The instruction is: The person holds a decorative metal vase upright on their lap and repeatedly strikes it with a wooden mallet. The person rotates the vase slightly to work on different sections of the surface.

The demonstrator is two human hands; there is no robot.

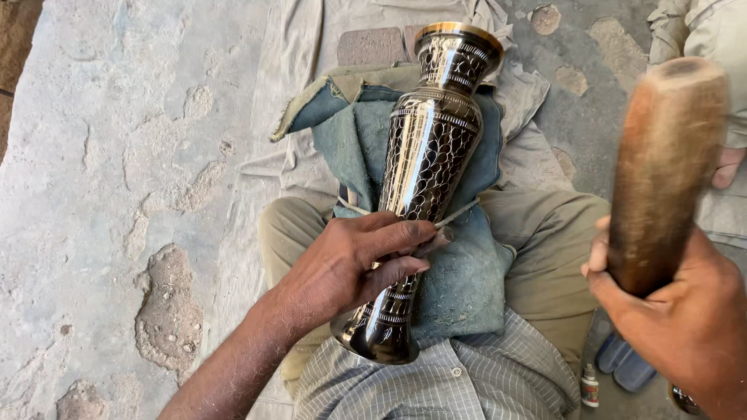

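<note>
The dark engraved vase [426,167] lies on a blue cloth [467,272] over the person's lap, its long axis running from near to far. The left hand [350,268] presses a thin tool [436,241] against its middle, fingers pinched together. The right hand [685,319], at the right, grips a wooden mallet [661,171] raised apart from the vase.

This looks like a craftsman's floor workshop, set outdoors or in a rough yard. The ground [117,155] is cracked, patched concrete. A dusty cloth [288,93] is spread on it, and worn blue padding [459,272] lies across the seated person's lap as a work rest.
</note>
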